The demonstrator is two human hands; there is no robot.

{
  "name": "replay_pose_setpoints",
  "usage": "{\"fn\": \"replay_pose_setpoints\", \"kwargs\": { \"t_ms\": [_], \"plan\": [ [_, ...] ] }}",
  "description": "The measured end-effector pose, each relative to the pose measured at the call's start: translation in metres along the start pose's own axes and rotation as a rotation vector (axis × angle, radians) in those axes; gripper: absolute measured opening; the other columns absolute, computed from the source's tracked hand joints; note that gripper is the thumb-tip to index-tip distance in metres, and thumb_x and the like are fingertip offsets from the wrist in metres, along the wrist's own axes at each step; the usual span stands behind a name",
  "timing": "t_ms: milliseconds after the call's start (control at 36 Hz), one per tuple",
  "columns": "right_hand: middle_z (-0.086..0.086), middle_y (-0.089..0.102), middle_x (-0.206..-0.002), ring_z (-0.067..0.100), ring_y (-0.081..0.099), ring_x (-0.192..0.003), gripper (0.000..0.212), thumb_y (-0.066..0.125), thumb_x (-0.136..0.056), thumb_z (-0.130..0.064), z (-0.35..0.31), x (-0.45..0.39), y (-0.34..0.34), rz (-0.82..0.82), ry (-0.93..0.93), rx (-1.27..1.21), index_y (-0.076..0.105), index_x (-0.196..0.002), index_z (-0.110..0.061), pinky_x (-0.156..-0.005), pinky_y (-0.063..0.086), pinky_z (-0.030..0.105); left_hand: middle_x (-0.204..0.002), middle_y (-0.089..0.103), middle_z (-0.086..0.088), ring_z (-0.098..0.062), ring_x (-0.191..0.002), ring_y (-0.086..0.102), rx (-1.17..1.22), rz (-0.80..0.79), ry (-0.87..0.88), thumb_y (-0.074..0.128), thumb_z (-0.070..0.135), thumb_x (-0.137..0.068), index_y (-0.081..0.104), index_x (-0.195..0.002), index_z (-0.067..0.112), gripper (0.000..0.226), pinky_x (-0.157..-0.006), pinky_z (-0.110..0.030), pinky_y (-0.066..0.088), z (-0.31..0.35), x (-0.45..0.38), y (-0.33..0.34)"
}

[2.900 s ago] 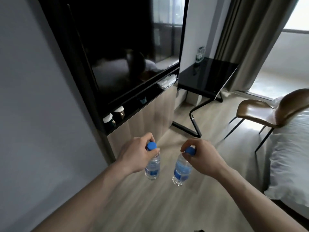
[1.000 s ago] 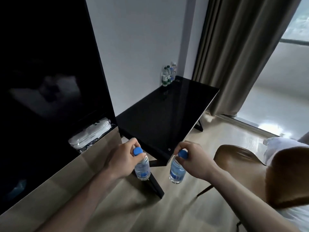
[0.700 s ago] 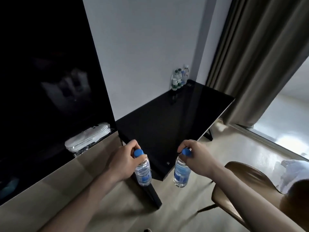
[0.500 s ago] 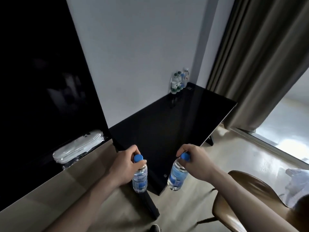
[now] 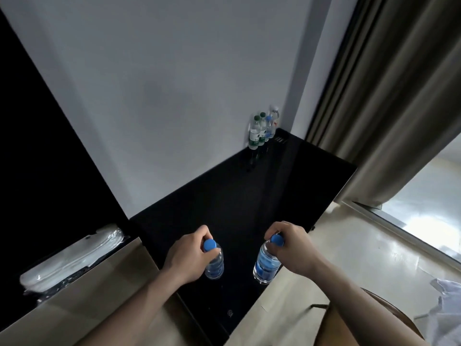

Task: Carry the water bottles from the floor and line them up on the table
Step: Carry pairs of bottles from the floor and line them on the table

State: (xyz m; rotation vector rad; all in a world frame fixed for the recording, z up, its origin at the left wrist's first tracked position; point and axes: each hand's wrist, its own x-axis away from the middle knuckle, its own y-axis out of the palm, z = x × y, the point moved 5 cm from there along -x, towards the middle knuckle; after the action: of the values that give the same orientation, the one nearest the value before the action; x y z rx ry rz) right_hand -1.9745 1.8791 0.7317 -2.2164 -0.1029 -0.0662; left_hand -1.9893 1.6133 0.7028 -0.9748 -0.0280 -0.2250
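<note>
My left hand (image 5: 185, 258) grips a clear water bottle (image 5: 214, 264) with a blue cap by its neck. My right hand (image 5: 294, 248) holds a second blue-capped bottle (image 5: 265, 267) the same way. Both bottles hang upright over the near end of the black glossy table (image 5: 249, 208). Whether their bases touch the tabletop I cannot tell. Several more bottles (image 5: 262, 131), some green-capped, stand in a row at the table's far corner against the wall.
A dark TV panel and wooden cabinet (image 5: 82, 290) with a white wrapped bundle (image 5: 72, 255) lie left of the table. Grey curtains (image 5: 389, 96) and a window are on the right. A brown chair (image 5: 374, 320) stands at lower right.
I have walked up to the table with both bottles in hand. My hands now hang over its near end instead of in front of its edge.
</note>
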Motion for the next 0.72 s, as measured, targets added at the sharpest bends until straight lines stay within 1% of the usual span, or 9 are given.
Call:
{"fn": "replay_pose_setpoints", "kwargs": {
  "t_ms": [56,167,306,389,500,639,722],
  "plan": [
    [-0.02,0.06,-0.09,0.002,0.061,-0.08,0.02,0.066,-0.077,-0.029,0.01,-0.019,-0.002,-0.026,0.002,0.012,0.057,-0.078,-0.047,-0.067,0.054,0.023,-0.067,0.063,0.012,-0.003,-0.059,0.061,-0.013,-0.013,-0.025,0.067,0.051,-0.086,0.045,-0.083,0.037,0.026,-0.049,-0.018,0.04,0.004,-0.014,0.005],
    [-0.022,0.059,-0.09,0.001,0.061,-0.079,0.017,0.064,-0.076,-0.032,0.03,-0.059,-0.003,-0.083,-0.008,0.031,0.057,-0.081,-0.047,-0.063,0.052,0.019,-0.068,0.062,0.01,-0.005,-0.058,0.06,-0.029,-0.016,-0.072,0.067,0.05,-0.089,0.047,-0.085,0.035,0.025,-0.05,-0.02,0.041,0.012,-0.041,0.02],
    [-0.021,0.059,-0.092,0.003,0.061,-0.08,0.012,0.065,-0.079,-0.034,0.056,-0.11,-0.003,-0.176,-0.06,0.039,0.059,-0.085,-0.043,-0.068,0.056,0.026,-0.069,0.062,0.008,-0.005,-0.057,0.058,-0.059,0.002,-0.166,0.066,0.048,-0.09,0.048,-0.086,0.034,0.024,-0.051,-0.021,0.042,0.023,-0.077,0.039],
    [-0.02,0.058,-0.094,0.004,0.061,-0.082,0.012,0.063,-0.081,-0.032,0.069,-0.139,-0.008,-0.239,-0.113,0.038,0.061,-0.089,-0.04,-0.071,0.056,0.029,-0.071,0.062,0.009,-0.005,-0.057,0.057,-0.063,0.013,-0.24,0.066,0.048,-0.091,0.048,-0.088,0.033,0.023,-0.05,-0.022,0.041,0.033,-0.098,0.051],
    [-0.017,0.058,-0.098,0.007,0.061,-0.084,0.015,0.061,-0.081,-0.028,0.087,-0.174,-0.022,-0.313,-0.17,0.029,0.062,-0.093,-0.038,-0.074,0.057,0.032,-0.073,0.062,0.01,-0.004,-0.059,0.059,-0.072,0.028,-0.328,0.066,0.048,-0.091,0.047,-0.09,0.034,0.023,-0.048,-0.018,0.037,0.049,-0.122,0.064],
    [-0.017,0.055,-0.098,0.007,0.062,-0.079,0.018,0.06,-0.084,-0.022,0.107,-0.212,-0.035,-0.376,-0.213,0.055,0.062,-0.092,-0.038,-0.064,0.057,0.026,-0.075,0.063,0.011,-0.004,-0.061,0.061,-0.056,0.056,-0.406,0.065,0.049,-0.091,0.047,-0.091,0.035,0.023,-0.048,-0.019,0.039,0.065,-0.148,0.079],
    [-0.017,0.055,-0.098,0.007,0.062,-0.08,0.017,0.059,-0.084,-0.022,0.118,-0.228,-0.037,-0.398,-0.232,0.086,0.062,-0.093,-0.037,-0.067,0.057,0.027,-0.079,0.062,0.012,-0.005,-0.066,0.061,-0.074,0.058,-0.442,0.064,0.05,-0.092,0.046,-0.094,0.034,0.024,-0.051,-0.02,0.04,0.071,-0.161,0.089]
  ]
}}
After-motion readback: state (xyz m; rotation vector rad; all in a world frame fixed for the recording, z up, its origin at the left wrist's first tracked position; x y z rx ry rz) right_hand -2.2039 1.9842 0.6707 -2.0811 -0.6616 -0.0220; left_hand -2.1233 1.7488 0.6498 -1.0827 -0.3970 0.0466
